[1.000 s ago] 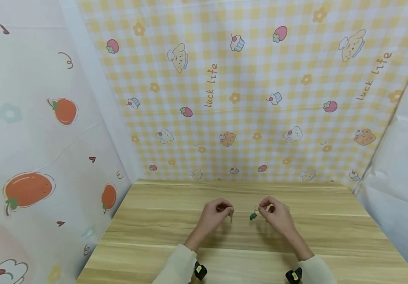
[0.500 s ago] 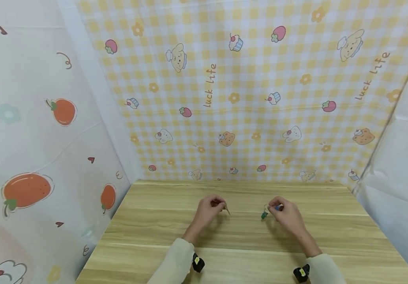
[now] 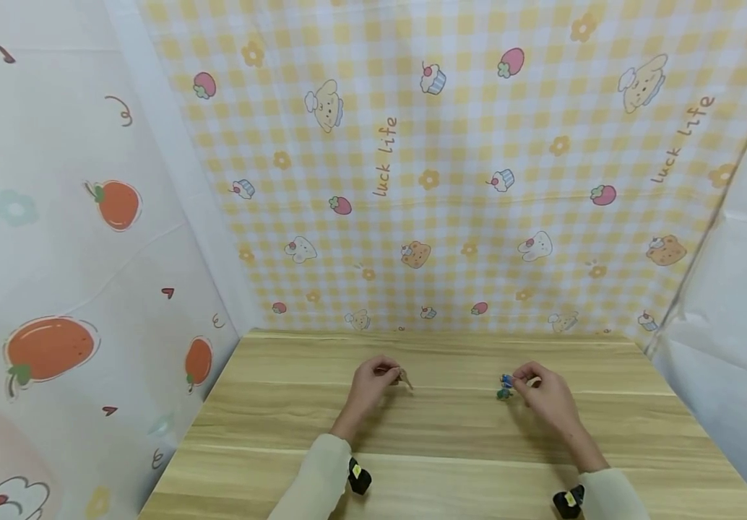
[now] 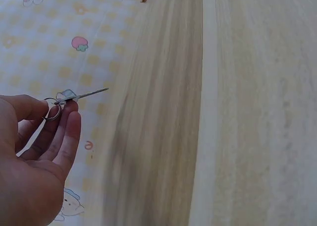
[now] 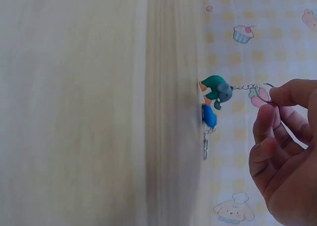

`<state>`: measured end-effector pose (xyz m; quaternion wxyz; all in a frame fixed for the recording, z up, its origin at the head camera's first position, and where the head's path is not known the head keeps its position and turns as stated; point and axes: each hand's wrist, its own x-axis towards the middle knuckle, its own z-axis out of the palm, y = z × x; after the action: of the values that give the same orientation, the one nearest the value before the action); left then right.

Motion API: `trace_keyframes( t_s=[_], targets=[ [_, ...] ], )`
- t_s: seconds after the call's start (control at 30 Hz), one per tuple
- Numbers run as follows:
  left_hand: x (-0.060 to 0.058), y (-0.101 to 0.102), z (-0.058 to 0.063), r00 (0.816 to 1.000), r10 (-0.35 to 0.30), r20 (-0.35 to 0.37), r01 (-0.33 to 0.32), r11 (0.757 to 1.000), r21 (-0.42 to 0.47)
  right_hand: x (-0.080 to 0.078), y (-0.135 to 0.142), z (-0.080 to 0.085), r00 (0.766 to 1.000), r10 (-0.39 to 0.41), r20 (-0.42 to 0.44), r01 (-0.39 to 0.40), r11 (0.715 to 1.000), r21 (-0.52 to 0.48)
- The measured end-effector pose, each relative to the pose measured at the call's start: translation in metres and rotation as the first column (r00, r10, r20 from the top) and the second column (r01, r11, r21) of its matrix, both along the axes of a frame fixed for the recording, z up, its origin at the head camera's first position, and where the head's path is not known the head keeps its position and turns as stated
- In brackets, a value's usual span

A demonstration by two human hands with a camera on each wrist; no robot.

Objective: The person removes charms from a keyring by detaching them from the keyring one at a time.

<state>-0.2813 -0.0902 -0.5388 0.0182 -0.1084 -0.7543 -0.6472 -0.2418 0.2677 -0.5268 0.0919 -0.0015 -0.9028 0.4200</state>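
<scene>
My left hand point(image 3: 370, 386) pinches a small metal key point(image 4: 91, 93) on a split ring point(image 4: 53, 114) between thumb and forefinger, its blade pointing away from the fingertips. On the right side of the table, my right hand point(image 3: 547, 394) pinches the metal ring point(image 5: 265, 92) of a keychain. From that ring a short chain runs to an elephant figure point(image 5: 216, 89) with a grey head, green body and orange feet. A blue figure point(image 5: 209, 116) with its own chain point(image 5: 206, 145) lies on the table close by, overlapped by the elephant in the right wrist view.
The wood-grain table point(image 3: 451, 440) reaches back to a yellow checked cloth point(image 3: 464, 217) hung behind it. White printed sheeting point(image 3: 74, 274) hangs on the left, and plain white sheeting point(image 3: 737, 303) on the right. Black camera mounts point(image 3: 359, 477) sit at both wrists.
My hands have drawn apart, the left with the key going left, the right with the elephant keychain going right. The blue figure, earlier behind my right hand, now shows beside the fingers.
</scene>
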Motion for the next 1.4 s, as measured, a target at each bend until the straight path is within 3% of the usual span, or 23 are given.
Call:
trace_keyframes(
  t_s=[0.27,0.47,0.73,1.0,1.4],
  targets=[
    [-0.002,-0.012,-0.011,0.998,0.039,0.057,-0.035,0.996,-0.078,0.008,0.019,-0.004,0.999,-0.019,0.028,0.018,0.999,0.033],
    [-0.001,-0.024,-0.016,0.997,0.054,0.062,-0.042,0.984,-0.173,0.011,0.032,-0.002,0.993,-0.016,0.118,0.009,0.998,0.060],
    [-0.001,-0.030,-0.018,0.999,0.046,0.000,-0.044,0.948,-0.315,0.006,0.047,-0.003,0.982,-0.036,0.187,0.017,0.995,0.102],
    [-0.002,-0.036,-0.019,0.993,-0.004,-0.118,-0.047,0.901,-0.432,0.007,0.061,-0.012,0.968,-0.039,0.248,0.018,0.996,0.088],
    [-0.003,-0.047,-0.019,0.984,0.031,-0.178,-0.112,0.878,-0.465,0.006,0.066,-0.018,0.963,-0.050,0.264,0.036,0.998,0.056]
  ],
)
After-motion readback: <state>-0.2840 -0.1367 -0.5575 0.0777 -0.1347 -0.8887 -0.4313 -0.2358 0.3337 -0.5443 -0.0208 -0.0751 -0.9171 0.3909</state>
